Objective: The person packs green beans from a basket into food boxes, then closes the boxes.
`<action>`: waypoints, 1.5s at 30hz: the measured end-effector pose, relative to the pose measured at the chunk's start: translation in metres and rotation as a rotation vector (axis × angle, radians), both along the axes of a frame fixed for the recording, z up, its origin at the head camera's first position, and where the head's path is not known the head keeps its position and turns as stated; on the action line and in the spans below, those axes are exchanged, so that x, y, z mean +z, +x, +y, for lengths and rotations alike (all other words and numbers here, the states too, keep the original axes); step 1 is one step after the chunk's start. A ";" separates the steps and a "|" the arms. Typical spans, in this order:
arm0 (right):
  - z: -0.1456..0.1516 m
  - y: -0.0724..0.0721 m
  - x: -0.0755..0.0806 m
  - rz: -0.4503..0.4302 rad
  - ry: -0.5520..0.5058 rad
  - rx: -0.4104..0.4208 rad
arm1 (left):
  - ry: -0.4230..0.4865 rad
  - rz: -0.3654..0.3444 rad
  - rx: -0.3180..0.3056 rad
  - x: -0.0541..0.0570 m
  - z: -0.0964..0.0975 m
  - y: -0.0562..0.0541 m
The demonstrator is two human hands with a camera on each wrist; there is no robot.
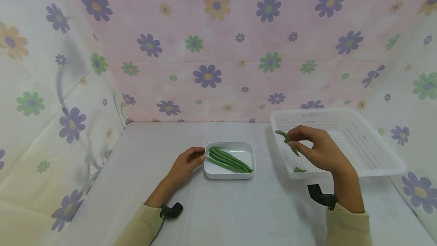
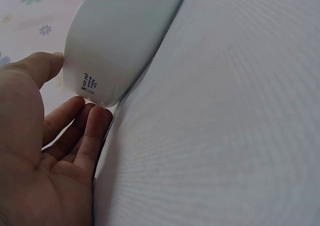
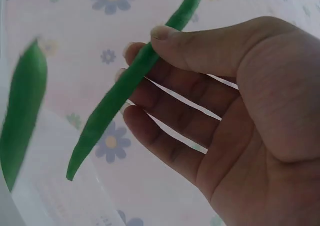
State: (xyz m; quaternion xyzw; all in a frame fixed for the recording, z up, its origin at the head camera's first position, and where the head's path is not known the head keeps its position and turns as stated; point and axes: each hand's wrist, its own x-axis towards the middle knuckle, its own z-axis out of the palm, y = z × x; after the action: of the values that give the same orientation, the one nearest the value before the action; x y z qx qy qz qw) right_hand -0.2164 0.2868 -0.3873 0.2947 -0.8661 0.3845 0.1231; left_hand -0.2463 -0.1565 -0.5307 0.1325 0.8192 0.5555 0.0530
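My right hand (image 1: 317, 149) pinches a green bean (image 3: 112, 103) between thumb and fingertips, above the near left part of a white plastic basket (image 1: 379, 166). Another green bean (image 1: 299, 169) lies in that basket near its front left corner; in the right wrist view a bean (image 3: 24, 116) shows blurred at the left. My left hand (image 1: 186, 164) holds the left end of a small white dish (image 1: 228, 176), thumb and fingertips against its side. Several green beans (image 1: 230, 160) lie side by side in the dish, slanting down to the right.
A white cloth (image 1: 153, 139) covers the table. Flowered curtains (image 1: 211, 48) hang at the back and both sides. The basket stands at the right, against the back curtain, with the dish to its left. Each wrist wears a black strap mount (image 1: 172, 210).
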 end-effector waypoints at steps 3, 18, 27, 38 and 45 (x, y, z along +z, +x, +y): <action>-0.009 0.001 0.003 0.019 -0.010 -0.002 | -0.001 0.004 -0.002 0.000 0.000 0.000; -0.059 0.002 0.001 0.057 -0.090 0.004 | 0.002 -0.003 0.000 0.000 -0.001 0.000; -0.093 0.003 -0.008 0.013 -0.085 0.050 | 0.033 -0.004 -0.006 -0.003 -0.003 -0.001; -0.128 -0.005 -0.041 -0.001 -0.122 0.099 | 0.022 0.002 -0.010 -0.003 -0.002 -0.001; -0.140 -0.010 -0.061 -0.075 -0.101 0.084 | 0.023 0.001 -0.006 -0.005 -0.002 -0.003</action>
State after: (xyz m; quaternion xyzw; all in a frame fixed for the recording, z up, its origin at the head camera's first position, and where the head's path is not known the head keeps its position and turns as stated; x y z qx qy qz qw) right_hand -0.2267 0.1466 -0.4479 0.3096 -0.8365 0.4432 0.0890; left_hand -0.2494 -0.1587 -0.5353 0.1361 0.8122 0.5648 0.0526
